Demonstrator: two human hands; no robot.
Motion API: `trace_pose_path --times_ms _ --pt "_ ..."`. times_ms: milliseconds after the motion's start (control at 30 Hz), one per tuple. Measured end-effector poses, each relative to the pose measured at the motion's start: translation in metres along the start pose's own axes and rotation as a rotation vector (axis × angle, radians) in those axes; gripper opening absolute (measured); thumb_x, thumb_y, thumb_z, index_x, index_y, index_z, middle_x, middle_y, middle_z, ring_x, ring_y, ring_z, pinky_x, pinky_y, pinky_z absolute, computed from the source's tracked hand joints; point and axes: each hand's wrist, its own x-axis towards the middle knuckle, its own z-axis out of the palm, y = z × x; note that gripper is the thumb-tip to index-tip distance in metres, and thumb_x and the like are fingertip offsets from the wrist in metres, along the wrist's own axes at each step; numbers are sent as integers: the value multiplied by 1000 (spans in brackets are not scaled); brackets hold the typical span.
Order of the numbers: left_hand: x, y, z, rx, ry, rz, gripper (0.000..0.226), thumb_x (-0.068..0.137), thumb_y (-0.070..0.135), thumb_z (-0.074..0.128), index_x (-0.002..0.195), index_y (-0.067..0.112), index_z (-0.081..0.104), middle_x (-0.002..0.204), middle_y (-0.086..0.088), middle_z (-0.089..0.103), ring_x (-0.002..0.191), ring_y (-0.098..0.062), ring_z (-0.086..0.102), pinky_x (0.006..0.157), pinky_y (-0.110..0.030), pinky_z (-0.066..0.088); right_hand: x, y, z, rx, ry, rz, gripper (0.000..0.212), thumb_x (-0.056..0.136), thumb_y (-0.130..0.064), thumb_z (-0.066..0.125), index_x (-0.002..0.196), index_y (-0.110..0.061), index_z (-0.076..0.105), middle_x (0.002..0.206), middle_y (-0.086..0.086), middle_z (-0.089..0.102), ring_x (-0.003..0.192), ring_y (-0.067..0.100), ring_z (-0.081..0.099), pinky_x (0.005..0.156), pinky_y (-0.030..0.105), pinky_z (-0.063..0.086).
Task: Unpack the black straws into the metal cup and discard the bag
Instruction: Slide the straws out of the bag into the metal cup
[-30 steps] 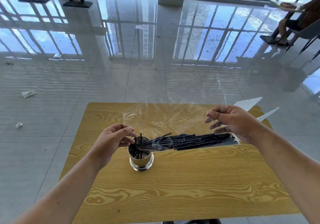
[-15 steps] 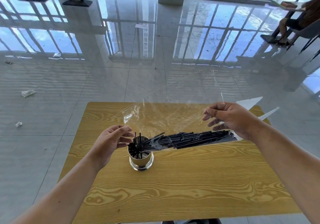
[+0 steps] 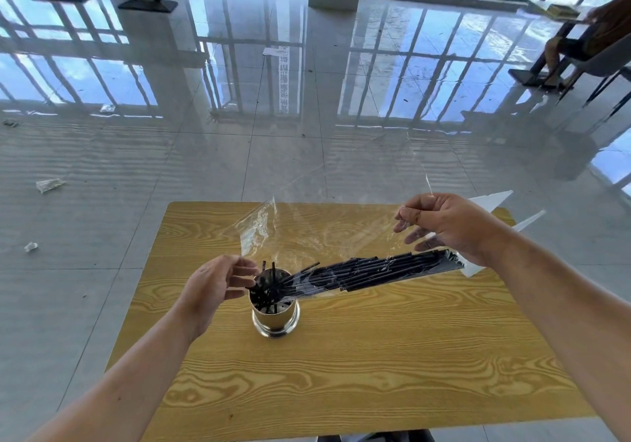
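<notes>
Tipping bag (image 3: 307,233) of black straws (image 3: 375,270) into metal cup (image 3: 275,315). Pinching upper film with right hand (image 3: 447,226), thumb against forefinger, other fingers loose. Closed end of bundle just under that palm. Raised higher than a second ago, giving a steeper slope down toward left hand (image 3: 215,288). Holding bag mouth there with curled fingertips, right beside cup rim, grip partly hidden. Seeing more straw ends standing in cup than before, bulk still inside bag between both hands. Means pour is working, probably under half done. Next likely: lifting right side further, shaking. Risk of straws skipping rim onto table (image 3: 341,373). Bag not yet discarded.
</notes>
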Motion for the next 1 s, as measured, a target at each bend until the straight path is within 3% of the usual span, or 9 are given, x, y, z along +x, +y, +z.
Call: trace_pose_path --times_ms 133,233,300,500,667,767,833,1000 --pt "10 -7 3 429 212 48 18 105 25 60 119 18 68 104 -1 75 83 -19 70 69 -40 58 0 -3 -1 -12 5 2 14 102 -21 68 99 -10 77 97 8 81 77 19 74 69 35 61" --pt "15 -12 7 811 135 64 49 99 40 69 141 17 58 114 6 63 93 -13 62 70 -27 46 -1 -3 -1 -21 4 9 15 102 -20 67 101 -9 77 97 8 81 78 20 74 72 37 61" --pt "17 -12 12 890 86 59 49 96 44 72 136 18 62 108 9 63 90 -13 63 68 -26 45 -1 -4 -1 -28 3 5 14 102 -20 67 100 -10 77 97 8 81 79 21 74 73 38 61" --pt "22 -13 18 790 -12 56 23 93 32 77 115 29 71 95 9 73 86 -10 69 74 -28 55 2 -13 0 -48 -18 -18 15 102 -23 69 92 -19 81 100 9 81 81 23 75 72 38 61" --pt "21 -17 18 469 33 39 18 92 17 80 106 24 72 96 -4 75 85 -28 75 83 -49 65 4 -17 -1 -57 -24 -28 18 101 -24 70 87 -25 82 99 8 82 83 24 75 74 41 61" --pt "20 -19 13 549 166 79 30 90 32 81 114 27 63 109 4 67 86 -21 74 74 -39 61 4 -17 -3 -58 -24 -30 18 101 -24 70 87 -25 82 99 9 82 82 24 75 75 42 61" --pt "19 -20 12 585 143 14 38 91 34 80 122 31 58 113 8 63 93 -20 71 76 -35 58 5 -18 -2 -58 -27 -30 19 102 -23 69 87 -25 82 99 9 82 82 24 75 75 42 61" --pt "18 -20 21 333 -7 -64 25 95 11 76 119 19 70 103 -9 78 93 -25 77 71 -24 61 7 -24 2 -65 -27 -39 16 101 -24 70 90 -22 81 100 10 81 81 23 75 75 42 62"
